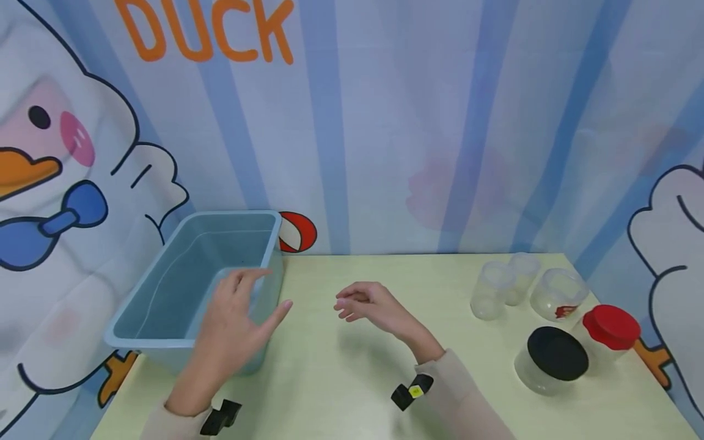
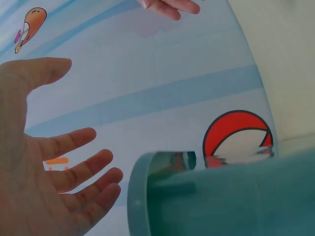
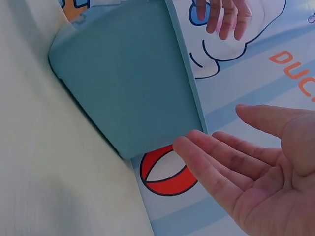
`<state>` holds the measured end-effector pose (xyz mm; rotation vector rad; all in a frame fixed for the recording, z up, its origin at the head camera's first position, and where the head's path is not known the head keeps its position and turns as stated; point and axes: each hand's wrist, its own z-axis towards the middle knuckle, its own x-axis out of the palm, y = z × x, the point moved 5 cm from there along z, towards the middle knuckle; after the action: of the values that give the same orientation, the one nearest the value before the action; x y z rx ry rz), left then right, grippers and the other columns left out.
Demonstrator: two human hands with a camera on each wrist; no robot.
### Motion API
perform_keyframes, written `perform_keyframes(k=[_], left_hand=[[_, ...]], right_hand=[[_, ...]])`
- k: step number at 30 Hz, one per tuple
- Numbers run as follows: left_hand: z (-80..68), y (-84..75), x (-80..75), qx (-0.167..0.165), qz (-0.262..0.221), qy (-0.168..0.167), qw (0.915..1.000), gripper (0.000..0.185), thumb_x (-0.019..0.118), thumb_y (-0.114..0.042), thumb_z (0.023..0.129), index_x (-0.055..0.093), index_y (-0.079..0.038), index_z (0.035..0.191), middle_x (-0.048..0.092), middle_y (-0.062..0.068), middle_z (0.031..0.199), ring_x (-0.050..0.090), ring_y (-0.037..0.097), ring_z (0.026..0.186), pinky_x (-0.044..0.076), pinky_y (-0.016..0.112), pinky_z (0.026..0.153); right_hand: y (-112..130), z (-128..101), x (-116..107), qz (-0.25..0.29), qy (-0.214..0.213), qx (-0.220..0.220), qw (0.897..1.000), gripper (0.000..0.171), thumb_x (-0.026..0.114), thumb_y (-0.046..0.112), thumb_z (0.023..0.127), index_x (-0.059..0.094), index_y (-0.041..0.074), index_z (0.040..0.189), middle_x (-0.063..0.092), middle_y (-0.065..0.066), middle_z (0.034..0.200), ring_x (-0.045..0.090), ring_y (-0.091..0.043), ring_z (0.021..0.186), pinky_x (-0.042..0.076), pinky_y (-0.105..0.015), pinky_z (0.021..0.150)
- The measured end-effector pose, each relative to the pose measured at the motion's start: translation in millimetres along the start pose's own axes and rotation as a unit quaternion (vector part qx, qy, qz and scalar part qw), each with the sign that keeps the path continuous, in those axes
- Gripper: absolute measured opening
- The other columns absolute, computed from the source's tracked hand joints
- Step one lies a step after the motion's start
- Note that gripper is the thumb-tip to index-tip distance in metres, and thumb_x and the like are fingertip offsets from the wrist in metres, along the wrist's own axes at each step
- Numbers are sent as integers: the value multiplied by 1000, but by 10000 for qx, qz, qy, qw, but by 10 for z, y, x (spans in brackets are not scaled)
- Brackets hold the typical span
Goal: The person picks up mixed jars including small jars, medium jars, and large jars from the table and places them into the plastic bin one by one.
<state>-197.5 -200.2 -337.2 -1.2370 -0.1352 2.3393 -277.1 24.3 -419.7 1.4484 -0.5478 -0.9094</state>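
Note:
My left hand (image 1: 233,324) hovers at the right side of a blue-green plastic tub (image 1: 275,287), fingers apart and holding nothing. In the left wrist view its palm and spread fingers (image 2: 96,169) show beside the tub's rim (image 2: 139,196). Over the middle of the table, my right hand (image 1: 371,305) hangs in the air with nothing in it. Its fingers look extended in the right wrist view, thumb apart, with the tub's outer wall (image 3: 128,78) behind them. The tub stands at the left of the table, and its visible inside holds nothing.
At the right of the pale table (image 1: 330,391) stand two clear plastic cups (image 1: 489,296), a clear round jar (image 1: 558,296), a jar with a black lid (image 1: 557,354) and a jar with a red lid (image 1: 612,328). A printed duck curtain (image 1: 379,122) hangs behind.

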Motion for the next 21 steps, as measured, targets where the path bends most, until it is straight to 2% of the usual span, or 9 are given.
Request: perform_keyframes(k=[5, 13, 21], left_hand=[[-4, 84, -112, -147, 169, -3, 9998, 58, 76, -41, 86, 60, -5, 128, 56, 18, 122, 53, 37, 107, 50, 52, 78], [-49, 230, -243, -158, 413, -73, 9990, 58, 79, -39, 84, 60, -6, 128, 55, 19, 121, 53, 38, 103, 49, 53, 76], [-71, 389, -404, -189, 588, -95, 9980, 51, 76, -31, 89, 60, -1, 127, 55, 24, 119, 53, 43, 100, 47, 56, 74]], right_hand=[[66, 76, 74, 190, 54, -15, 9998, 28, 60, 13, 101, 62, -8, 120, 68, -25, 114, 66, -44, 104, 56, -40, 87], [133, 162, 190, 217, 141, 0, 9997, 28, 61, 12, 100, 62, -8, 120, 68, -25, 113, 70, -34, 98, 56, -40, 86], [187, 253, 296, 365, 200, -46, 9991, 28, 61, 12, 100, 62, -9, 119, 70, -21, 109, 70, -36, 98, 57, -40, 85]])
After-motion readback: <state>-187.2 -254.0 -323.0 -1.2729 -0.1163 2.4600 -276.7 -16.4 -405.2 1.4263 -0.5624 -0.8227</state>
